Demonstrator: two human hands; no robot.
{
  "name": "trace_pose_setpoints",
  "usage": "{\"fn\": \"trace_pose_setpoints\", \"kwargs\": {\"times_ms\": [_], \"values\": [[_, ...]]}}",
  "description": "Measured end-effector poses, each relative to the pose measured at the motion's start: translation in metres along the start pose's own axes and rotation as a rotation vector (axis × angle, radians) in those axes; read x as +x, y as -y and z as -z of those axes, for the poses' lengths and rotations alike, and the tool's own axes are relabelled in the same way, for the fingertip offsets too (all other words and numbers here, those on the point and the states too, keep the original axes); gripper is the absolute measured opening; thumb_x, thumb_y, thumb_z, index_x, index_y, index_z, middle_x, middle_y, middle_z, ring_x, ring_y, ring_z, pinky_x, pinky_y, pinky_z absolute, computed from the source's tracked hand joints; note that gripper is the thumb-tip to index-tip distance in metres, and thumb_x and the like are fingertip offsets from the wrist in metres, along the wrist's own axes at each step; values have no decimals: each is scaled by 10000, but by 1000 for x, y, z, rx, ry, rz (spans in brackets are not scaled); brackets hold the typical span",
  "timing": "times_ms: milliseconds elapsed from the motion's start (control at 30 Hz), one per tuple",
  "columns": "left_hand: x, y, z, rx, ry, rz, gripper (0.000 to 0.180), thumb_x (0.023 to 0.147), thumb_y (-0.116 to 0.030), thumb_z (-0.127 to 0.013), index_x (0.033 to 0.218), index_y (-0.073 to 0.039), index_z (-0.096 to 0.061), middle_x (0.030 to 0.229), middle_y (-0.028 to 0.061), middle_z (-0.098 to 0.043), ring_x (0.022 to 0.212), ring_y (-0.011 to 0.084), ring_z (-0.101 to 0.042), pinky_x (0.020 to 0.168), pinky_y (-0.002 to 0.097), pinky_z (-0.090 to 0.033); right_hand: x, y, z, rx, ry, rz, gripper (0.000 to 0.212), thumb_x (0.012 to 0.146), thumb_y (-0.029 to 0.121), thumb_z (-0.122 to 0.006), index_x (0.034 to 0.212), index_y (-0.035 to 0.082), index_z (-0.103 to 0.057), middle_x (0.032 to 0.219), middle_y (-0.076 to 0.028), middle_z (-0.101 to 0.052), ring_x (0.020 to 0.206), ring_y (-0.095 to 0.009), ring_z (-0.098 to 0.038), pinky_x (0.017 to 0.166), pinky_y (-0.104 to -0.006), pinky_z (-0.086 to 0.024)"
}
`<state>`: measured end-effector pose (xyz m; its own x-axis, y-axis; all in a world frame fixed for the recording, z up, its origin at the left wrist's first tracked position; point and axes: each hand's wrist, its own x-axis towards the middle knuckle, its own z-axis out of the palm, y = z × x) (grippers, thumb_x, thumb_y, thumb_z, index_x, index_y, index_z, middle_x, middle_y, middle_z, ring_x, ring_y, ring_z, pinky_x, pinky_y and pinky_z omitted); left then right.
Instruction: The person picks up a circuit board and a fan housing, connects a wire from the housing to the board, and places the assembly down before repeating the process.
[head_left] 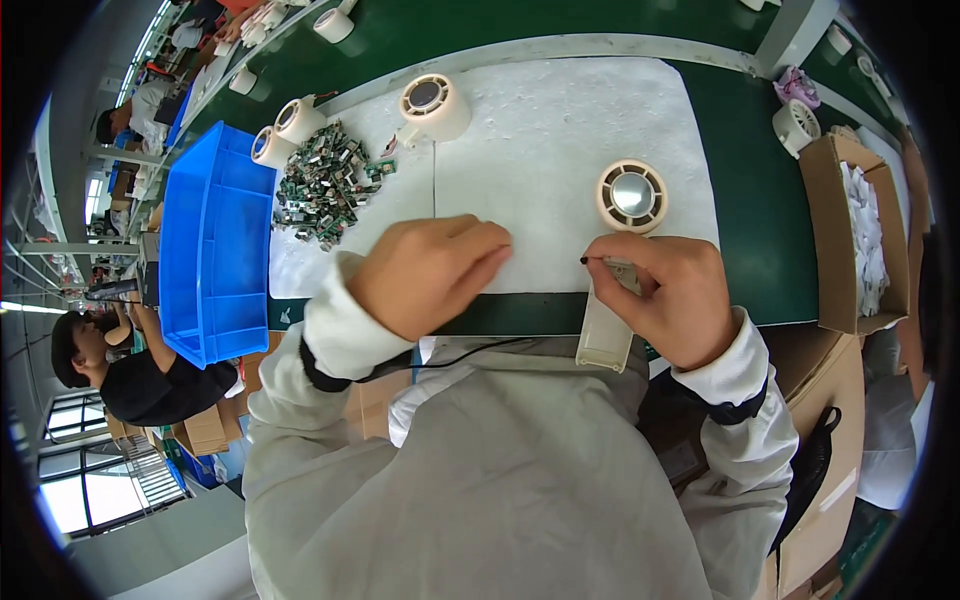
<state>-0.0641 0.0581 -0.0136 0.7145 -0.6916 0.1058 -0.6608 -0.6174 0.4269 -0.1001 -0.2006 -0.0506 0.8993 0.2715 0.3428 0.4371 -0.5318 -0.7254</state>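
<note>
While the right hand (pixel 672 295) curls over the handle of a cream handheld fan (pixel 618 262), thumb and forefinger pinch a small dark bit against the handle's upper part, with the rest of the fingers folded loosely around it. The fan's round head lies just beyond the pinch on the white foam mat (pixel 560 130), and its handle runs back under the hand and over the table's near edge toward the person's body. The left hand (pixel 430 272) lies knuckles-up, well to the left of the grip, fingers bent together and pressed onto the mat; whether anything sits under them cannot be told. Both forearms come up from the lower edge in pale sleeves. Far left of the grip, past a heap of small green circuit boards (pixel 322 185), stands a blue plastic bin (pixel 212 245). Off to the right of the grip, an open cardboard box (pixel 838 240) holds crumpled white material. More cream fans (pixel 435 105) rest beyond the left hand.
</note>
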Motion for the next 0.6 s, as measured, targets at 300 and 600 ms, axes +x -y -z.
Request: {"fn": "trace_pose_setpoints", "kwargs": {"times_ms": [300, 600], "values": [[-49, 67, 61, 485, -137, 424, 196, 890, -154, -688, 1070, -78, -677, 860, 114, -684, 671, 308, -671, 584, 402, -539, 1, -5, 0, -124, -78, 69, 143, 770, 49, -775, 904, 79, -736, 509, -48, -477, 409, -144, -413, 444, -297, -340], [-42, 75, 37, 535, -117, 371, 174, 909, -144, -666, 1068, -81, -694, 879, 128, -686, 670, 303, -655, 612, 393, -535, 2, -12, 2, -119, -121, -19, 155, 777, 46, -770, 926, 74, -739, 517, -33, -449, 421, -125, -376, 451, -288, -324]]}}
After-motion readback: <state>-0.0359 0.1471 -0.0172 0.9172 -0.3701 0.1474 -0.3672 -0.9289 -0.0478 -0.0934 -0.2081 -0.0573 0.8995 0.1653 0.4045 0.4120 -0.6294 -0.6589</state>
